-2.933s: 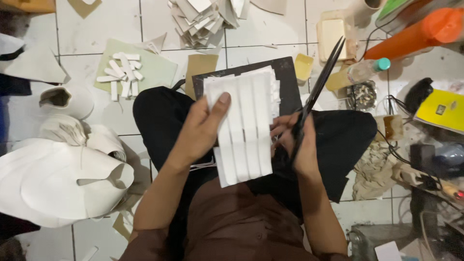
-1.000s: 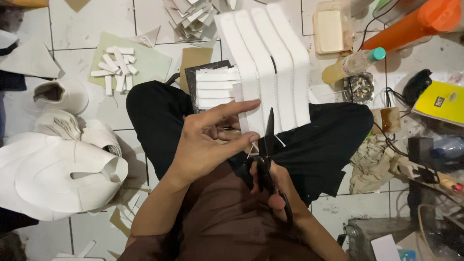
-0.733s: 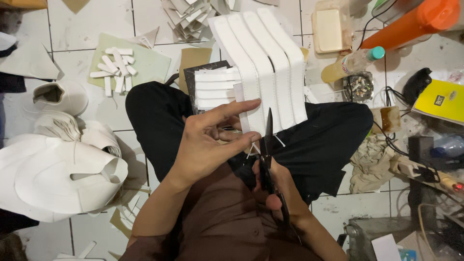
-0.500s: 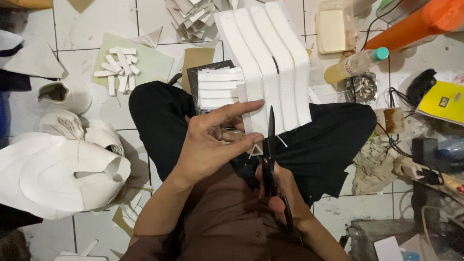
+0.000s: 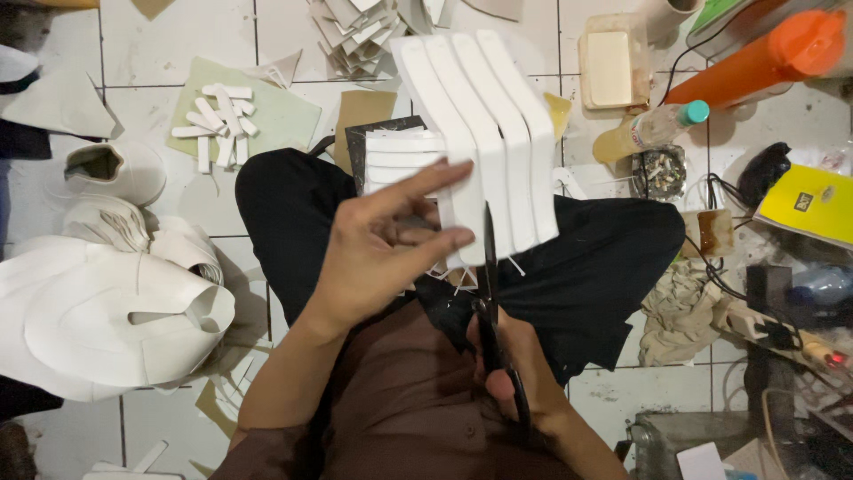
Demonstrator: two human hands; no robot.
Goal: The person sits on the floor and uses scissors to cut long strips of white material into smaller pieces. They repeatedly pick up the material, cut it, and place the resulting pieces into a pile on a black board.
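Note:
I sit cross-legged in black trousers on a tiled floor. My left hand pinches the near edge of a white ridged foam sheet, held up over my lap and fanning away from me. My right hand grips black scissors by the handles, blades pointing away, their tip at the sheet's near edge beside my left fingers. Small white offcuts lie on my lap under the blades.
A black board with white strips lies beyond my knee. A green mat with short white strips sits far left. Large white curved foam shapes lie at left. Bottles, an orange tube, a yellow booklet and cables crowd the right.
Since the earliest frame the sheet was lifted and turned away from me, and the scissors swung round to its near edge. Over the last second the hands barely move.

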